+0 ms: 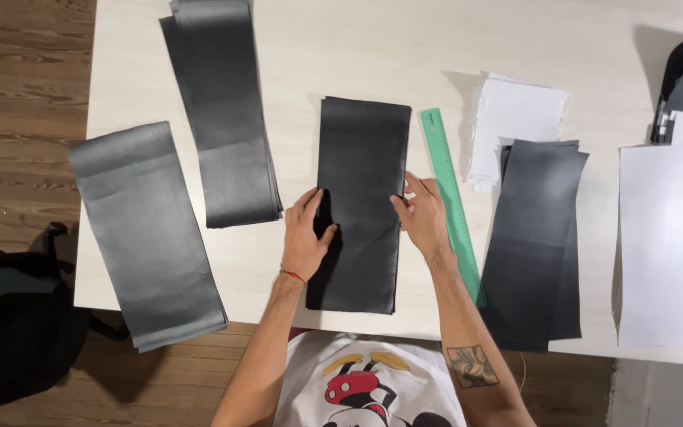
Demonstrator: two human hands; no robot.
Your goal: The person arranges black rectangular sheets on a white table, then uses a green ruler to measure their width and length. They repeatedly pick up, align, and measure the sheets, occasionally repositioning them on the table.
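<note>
The left hand (307,234) lies flat, fingers spread, on the black rectangular fabric stack (361,198). The right hand (423,215) (fingers loosely apart) touches its right edge.

Dark grey rectangular fabric stack (361,198), flat, lengthwise, table centre

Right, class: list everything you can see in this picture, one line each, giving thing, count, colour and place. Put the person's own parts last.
centre fabric stack: one, black, middle of table, between both hands
left fabric piece: one, grey-black, overhanging the table's left front edge
upper fabric stack: one, dark grey, rear left
right fabric stack: one, dark grey, right of ruler
ruler: one, green, beside centre stack
white sheets: one pile, white, rear right
white panels: a few, white, far right
table: one, pale
chair: one, black, lower left
left hand: on centre stack's left edge
right hand: at its right edge
</note>
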